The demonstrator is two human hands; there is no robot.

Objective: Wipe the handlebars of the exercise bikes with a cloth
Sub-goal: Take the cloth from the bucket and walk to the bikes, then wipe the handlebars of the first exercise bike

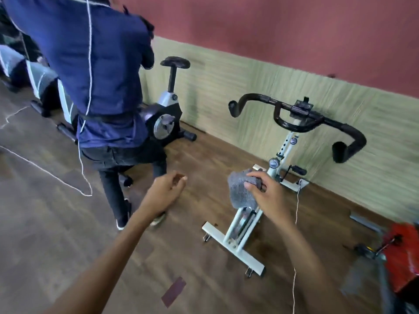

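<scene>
Brown wood floor [45, 223] meets a green-and-maroon wall [294, 30]; right hand [269, 196] grips a grey cloth [240, 189], left hand [165, 189] relaxed, empty.

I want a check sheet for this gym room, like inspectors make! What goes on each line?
Surface: brown wooden floor, with a dark tape patch stuck on it.
Job's things: grey cloth, bunched up; black handlebars on the white bike, cloth not touching them.
Clutter: red object at the lower right, blurred.
Hands: right hand grips the cloth; left hand holds nothing, fingers loose.
Cables: white cord trailing across the floor.
Surroundings: another person in a blue shirt beside a second bike; red and green wall.
</scene>
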